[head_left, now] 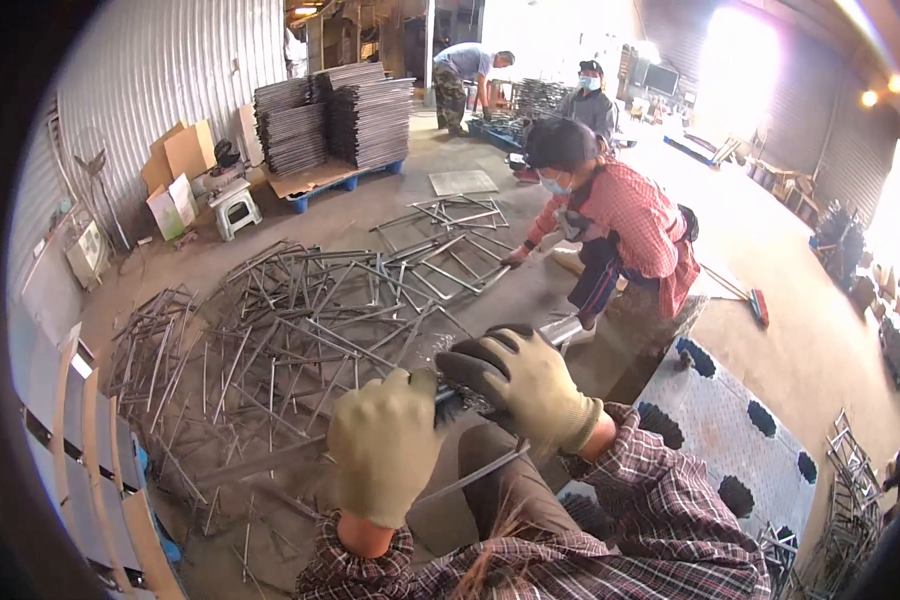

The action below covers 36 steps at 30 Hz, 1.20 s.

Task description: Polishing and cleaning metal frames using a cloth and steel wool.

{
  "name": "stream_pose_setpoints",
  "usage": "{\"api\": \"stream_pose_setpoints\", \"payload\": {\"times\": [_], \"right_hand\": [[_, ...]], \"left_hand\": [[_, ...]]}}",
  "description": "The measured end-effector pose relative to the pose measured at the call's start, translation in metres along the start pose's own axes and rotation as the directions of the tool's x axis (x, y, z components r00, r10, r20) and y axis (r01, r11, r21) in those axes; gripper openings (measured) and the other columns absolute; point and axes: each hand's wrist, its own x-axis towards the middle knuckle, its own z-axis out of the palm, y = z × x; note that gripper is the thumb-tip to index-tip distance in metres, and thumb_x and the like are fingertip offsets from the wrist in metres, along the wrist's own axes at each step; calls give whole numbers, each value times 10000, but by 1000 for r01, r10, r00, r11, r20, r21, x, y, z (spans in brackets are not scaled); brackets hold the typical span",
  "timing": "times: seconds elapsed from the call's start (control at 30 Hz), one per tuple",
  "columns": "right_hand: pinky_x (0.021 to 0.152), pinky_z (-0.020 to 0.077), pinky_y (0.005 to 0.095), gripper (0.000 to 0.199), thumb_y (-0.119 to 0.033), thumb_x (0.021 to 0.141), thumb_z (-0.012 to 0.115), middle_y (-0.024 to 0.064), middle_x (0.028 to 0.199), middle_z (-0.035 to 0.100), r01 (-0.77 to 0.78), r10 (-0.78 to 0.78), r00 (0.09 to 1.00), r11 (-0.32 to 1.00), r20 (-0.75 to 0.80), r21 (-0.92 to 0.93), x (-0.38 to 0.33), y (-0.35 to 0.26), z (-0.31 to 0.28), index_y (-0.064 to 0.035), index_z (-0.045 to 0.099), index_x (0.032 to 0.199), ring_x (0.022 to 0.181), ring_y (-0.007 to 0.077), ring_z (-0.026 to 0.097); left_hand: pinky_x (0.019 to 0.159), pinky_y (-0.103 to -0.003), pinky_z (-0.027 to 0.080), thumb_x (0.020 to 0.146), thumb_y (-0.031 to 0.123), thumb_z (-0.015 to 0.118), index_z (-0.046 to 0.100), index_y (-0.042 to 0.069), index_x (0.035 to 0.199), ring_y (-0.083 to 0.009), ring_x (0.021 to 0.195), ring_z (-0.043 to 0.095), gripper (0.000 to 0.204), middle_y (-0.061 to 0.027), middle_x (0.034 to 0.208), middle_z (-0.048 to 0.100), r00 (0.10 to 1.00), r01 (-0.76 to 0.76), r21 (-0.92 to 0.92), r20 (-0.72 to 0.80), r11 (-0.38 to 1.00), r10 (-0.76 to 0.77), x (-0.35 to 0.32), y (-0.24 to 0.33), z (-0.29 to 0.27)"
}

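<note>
My left hand (pixel 385 445), in a cream work glove with dark fingers, is closed in front of my lap. It seems to grip a thin grey metal frame (pixel 480 472), whose bars pass below and behind the glove. My right hand (pixel 530 385), in a matching glove, is bent over and closed just to the right of it. A small dark bluish piece (pixel 450 408) shows between the two gloves; the fingers hide most of it. Beyond my hands spreads a large tangled heap of metal frames (pixel 270 340) on the floor.
A crouching co-worker (pixel 620 215) in a red checked shirt reaches into the heap. Stacked frames (pixel 370 115) stand on a blue pallet (pixel 345 182), near a white stool (pixel 235 208). A perforated grey sheet (pixel 735 435) lies at right; a broom (pixel 758 305) lies beyond. Two more people work farther back.
</note>
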Motion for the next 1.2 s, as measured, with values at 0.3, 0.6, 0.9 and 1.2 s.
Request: {"api": "stream_pose_setpoints", "payload": {"times": [0.3, 0.6, 0.9, 1.2], "right_hand": [[873, 517, 446, 586, -167, 708, 695, 84, 1223, 626, -77, 76, 997, 994, -18, -83, -8, -7, 7, -122, 623, 1288, 1071, 308, 601], [877, 507, 461, 551, -186, 661, 768, 88, 1176, 694, -98, 101, 981, 995, -165, 25, -1, -12, 7, -116, 659, 1196, 999, 316, 653], [901, 504, 483, 544, -212, 682, 772, 90, 1187, 688, -83, 82, 979, 997, -187, -2, -14, -2, 6, -118, 655, 1205, 1005, 326, 647], [935, 507, 483, 608, -169, 687, 705, 100, 1229, 653, -63, 55, 966, 998, -254, -23, -10, -9, 5, -115, 607, 1284, 1061, 334, 634]], "left_hand": [[718, -376, 518, 726, 349, 815, 639, 150, 905, -219, 804, 671, 321, -19, 823, 604, 998, -26, 11, -62, 1000, 26, -8, -5, 9], [684, -349, 506, 766, 347, 774, 627, 154, 928, -189, 786, 660, 291, -6, 830, 592, 990, -115, 6, -86, 993, 115, -8, -1, 8], [665, -347, 496, 787, 317, 750, 625, 154, 925, -178, 760, 651, 247, 5, 805, 579, 988, -110, 2, -104, 994, 110, -4, 7, 8], [666, -384, 507, 750, 377, 800, 647, 133, 899, -228, 758, 670, 324, -28, 801, 627, 992, -89, 24, -93, 996, 91, -3, 8, 7]]}}
